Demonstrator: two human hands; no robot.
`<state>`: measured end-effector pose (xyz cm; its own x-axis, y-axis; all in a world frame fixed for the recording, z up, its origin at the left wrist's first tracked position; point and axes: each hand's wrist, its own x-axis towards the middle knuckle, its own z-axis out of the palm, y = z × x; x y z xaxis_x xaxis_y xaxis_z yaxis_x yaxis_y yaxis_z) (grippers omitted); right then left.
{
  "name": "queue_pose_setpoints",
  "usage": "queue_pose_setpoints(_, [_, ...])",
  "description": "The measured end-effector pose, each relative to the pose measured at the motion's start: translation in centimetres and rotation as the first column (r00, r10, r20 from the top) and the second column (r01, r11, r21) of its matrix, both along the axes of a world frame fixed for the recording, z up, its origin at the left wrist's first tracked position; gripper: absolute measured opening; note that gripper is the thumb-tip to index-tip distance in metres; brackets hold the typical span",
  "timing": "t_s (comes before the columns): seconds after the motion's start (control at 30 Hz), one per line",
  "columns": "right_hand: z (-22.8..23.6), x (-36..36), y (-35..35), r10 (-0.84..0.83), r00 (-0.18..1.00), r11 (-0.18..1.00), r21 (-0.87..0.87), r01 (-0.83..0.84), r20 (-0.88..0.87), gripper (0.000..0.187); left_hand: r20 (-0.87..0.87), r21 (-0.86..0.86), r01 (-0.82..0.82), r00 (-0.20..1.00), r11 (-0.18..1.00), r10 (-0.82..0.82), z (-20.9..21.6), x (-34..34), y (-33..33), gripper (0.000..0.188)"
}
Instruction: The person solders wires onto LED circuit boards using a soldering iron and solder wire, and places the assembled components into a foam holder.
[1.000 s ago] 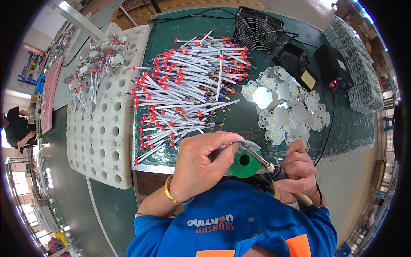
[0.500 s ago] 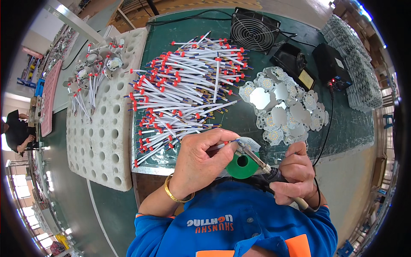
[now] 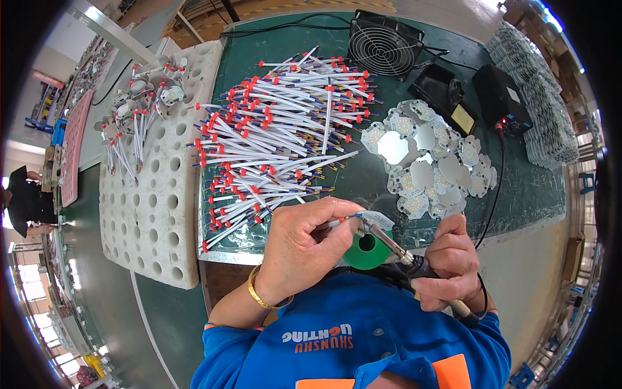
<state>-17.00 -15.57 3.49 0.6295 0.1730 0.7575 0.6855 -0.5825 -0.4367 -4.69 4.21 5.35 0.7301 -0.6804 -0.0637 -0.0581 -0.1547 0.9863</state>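
My left hand [image 3: 304, 240], a gold bangle at its wrist, is closed in a pinch on a white wire lead [image 3: 333, 223]. At its fingertips a small LED board [image 3: 377, 219] is held tilted, the lead's coloured end against it. My right hand [image 3: 452, 259] is wrapped round the handle of a soldering iron [image 3: 405, 256]. The iron's tip points up and left to the underside of the board; the exact contact is hidden. Below them is a green spool [image 3: 363, 258] with a dark centre hole.
White leads with red rings [image 3: 278, 136] lie heaped on the green table [image 3: 512, 201]. Round LED boards [image 3: 447, 175] are piled to the right. Behind stand a fan [image 3: 383, 47], an iron stand [image 3: 447, 97] and a black power unit [image 3: 504, 100]. Wired boards sit on a holed foam block [image 3: 139, 207].
My hands, the iron and the board have hardly moved. At the far left, a person in dark clothing has shifted an arm.
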Motion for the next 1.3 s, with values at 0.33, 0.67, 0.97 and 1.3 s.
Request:
queue_pose_setpoints(0.33, [0.6, 0.2, -0.1, -0.026, 0.999, 0.983, -0.179, 0.029, 0.019, 0.027, -0.034, -0.04, -0.015, 0.999, 0.999, 0.014, -0.3, -0.2, -0.2, 0.013])
queue_pose_setpoints(0.67, [0.2, 0.9, -0.2, -0.013, 0.998, 1.0, -0.001, 0.013, -0.057, 0.024, -0.252, -0.079, -0.007, 0.968, 0.997, -0.013, -1.3, 0.8, -0.3, 0.014])
queue_pose_setpoints(0.97, [-0.2, 4.0, 0.8, -0.186, 0.977, 0.958, 0.203, 0.205, -0.108, 0.026, -0.403, -0.189, -0.04, 0.914, 0.981, -0.04, -1.0, 1.3, -1.3, 0.013])
queue_pose_setpoints(1.3, [0.7, 5.8, 1.6, -0.197, 0.951, 0.926, 0.272, 0.261, -0.239, 0.015, -0.494, -0.327, 0.03, 0.847, 0.944, -0.198, -2.2, 2.8, -1.8, 0.013])
